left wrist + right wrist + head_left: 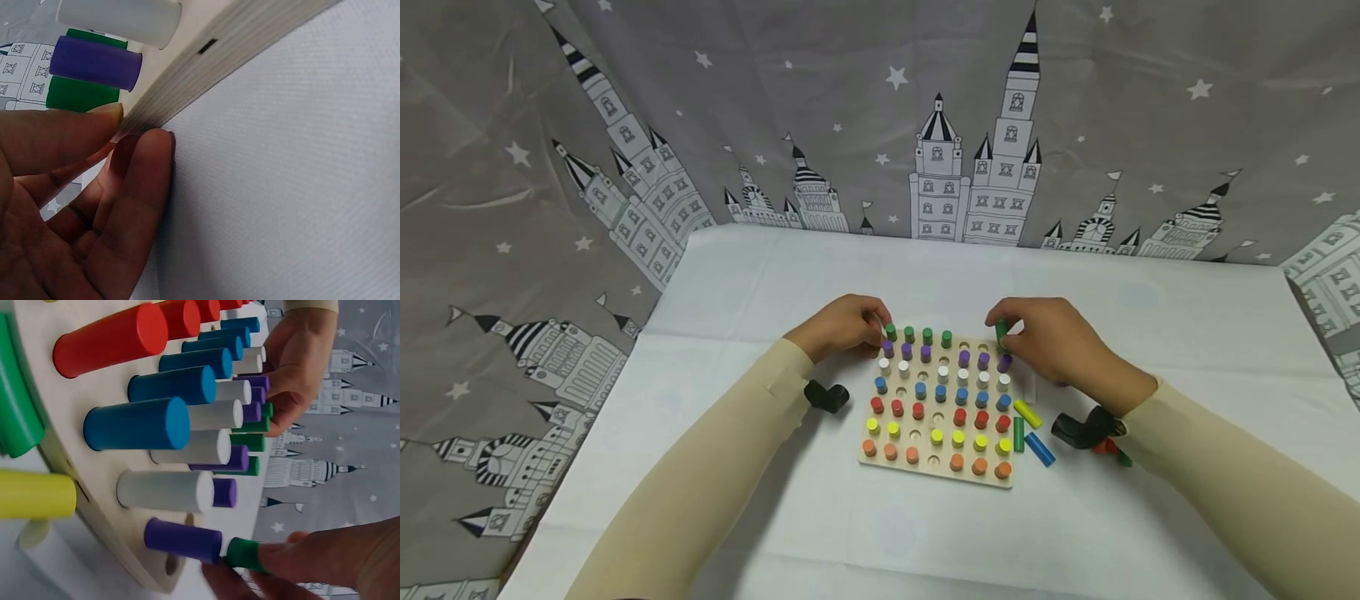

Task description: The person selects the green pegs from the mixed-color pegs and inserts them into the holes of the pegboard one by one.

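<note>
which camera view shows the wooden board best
The head view: it shows nearly the whole wooden board from above, with all seven rows of pegs. The left wrist view shows only part of its edge and top, close up; the right wrist view shows a slanted part, much of it behind pegs.

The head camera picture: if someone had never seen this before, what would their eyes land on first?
Probably the pegboard on the white-covered table, with its rows of colourful pegs. Next, the right hand, pinching a green peg at the pegboard's far right corner. Then the castle pictures on the grey cloth behind the table.
</note>
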A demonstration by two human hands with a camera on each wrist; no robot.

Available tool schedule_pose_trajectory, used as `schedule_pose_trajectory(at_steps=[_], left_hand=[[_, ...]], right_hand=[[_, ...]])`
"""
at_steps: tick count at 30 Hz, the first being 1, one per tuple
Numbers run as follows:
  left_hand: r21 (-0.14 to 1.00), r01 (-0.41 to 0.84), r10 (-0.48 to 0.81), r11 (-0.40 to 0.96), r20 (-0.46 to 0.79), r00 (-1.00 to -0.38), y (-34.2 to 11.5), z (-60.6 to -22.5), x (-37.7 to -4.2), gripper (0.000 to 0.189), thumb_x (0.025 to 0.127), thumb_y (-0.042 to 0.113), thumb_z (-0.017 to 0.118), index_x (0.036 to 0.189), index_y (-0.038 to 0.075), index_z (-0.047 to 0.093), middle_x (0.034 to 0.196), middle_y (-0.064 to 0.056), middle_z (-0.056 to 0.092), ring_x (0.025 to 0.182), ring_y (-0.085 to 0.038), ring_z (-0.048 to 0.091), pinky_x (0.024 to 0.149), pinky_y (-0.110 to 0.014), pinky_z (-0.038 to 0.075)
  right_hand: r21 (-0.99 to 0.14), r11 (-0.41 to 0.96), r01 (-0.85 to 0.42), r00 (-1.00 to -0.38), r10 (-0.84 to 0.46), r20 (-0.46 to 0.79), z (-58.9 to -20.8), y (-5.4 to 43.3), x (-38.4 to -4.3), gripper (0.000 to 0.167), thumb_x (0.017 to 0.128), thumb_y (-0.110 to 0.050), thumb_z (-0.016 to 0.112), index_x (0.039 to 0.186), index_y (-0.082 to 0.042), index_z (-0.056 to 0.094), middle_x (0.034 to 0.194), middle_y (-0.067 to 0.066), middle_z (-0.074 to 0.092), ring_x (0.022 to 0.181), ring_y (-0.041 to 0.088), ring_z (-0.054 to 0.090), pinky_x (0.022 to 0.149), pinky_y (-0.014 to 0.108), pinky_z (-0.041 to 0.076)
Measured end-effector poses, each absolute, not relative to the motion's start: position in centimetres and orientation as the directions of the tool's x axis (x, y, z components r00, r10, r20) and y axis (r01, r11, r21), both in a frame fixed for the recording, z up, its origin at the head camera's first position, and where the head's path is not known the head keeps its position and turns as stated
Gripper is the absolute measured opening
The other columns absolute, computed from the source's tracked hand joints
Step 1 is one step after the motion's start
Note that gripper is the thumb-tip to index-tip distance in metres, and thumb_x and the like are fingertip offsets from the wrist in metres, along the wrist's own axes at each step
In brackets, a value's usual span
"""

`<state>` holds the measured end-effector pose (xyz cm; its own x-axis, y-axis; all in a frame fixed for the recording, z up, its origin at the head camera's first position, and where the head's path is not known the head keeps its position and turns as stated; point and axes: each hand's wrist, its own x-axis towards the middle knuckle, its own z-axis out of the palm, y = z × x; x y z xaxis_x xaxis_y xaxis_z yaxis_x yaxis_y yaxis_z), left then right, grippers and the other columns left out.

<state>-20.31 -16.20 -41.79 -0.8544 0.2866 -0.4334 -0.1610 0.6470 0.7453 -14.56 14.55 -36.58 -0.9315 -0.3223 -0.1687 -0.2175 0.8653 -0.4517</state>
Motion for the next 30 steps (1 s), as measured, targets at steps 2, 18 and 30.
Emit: schedule_pose_trajectory(at_steps=[2,18,30], left_hand=[[0.746,-0.161,0.288,0.646,-0.434,-0.854,-16.2,-41.9,-20.3,0.024,0.091,-0.001,0.071,0.112,0.01,0.07,0.094,-0.007,0.062,0.076,-0.017,0.07,0.069,-0.026,0.06],[0.745,-0.158,0.292,0.648,-0.435,-0.852,-16.3,-41.8,-20.3,0.025,0.091,-0.001,0.07,0.113,0.01,0.069,0.095,-0.007,0.061,0.076,-0.016,0.069,0.07,-0.025,0.061],[0.756,-0.17,0.29,0.632,-0.434,-0.853,-16.3,-41.8,-20.3,0.025,0.09,-0.003,0.07,0.112,0.009,0.069,0.094,-0.007,0.06,0.076,-0.017,0.069,0.07,-0.025,0.061]], right_hand=[[-0.48,0.852,-0.209,-0.929,-0.327,-0.175,-36.8,14.2,-15.0,0.031,0.1,-0.013,0.068,0.131,-0.017,0.071,0.124,0.01,0.075,0.11,0.031,0.068,0.098,0.054,0.058],[-0.501,0.839,-0.214,-0.918,-0.348,-0.19,-38.4,12.7,-16.8,0.038,0.099,-0.012,0.067,0.137,-0.014,0.067,0.127,0.013,0.074,0.105,0.03,0.063,0.097,0.049,0.055],[-0.492,0.828,-0.27,-0.905,-0.393,-0.165,-39.3,12.5,-17.8,0.033,0.099,-0.016,0.072,0.133,-0.015,0.07,0.122,0.008,0.075,0.096,0.022,0.067,0.094,0.045,0.057]])
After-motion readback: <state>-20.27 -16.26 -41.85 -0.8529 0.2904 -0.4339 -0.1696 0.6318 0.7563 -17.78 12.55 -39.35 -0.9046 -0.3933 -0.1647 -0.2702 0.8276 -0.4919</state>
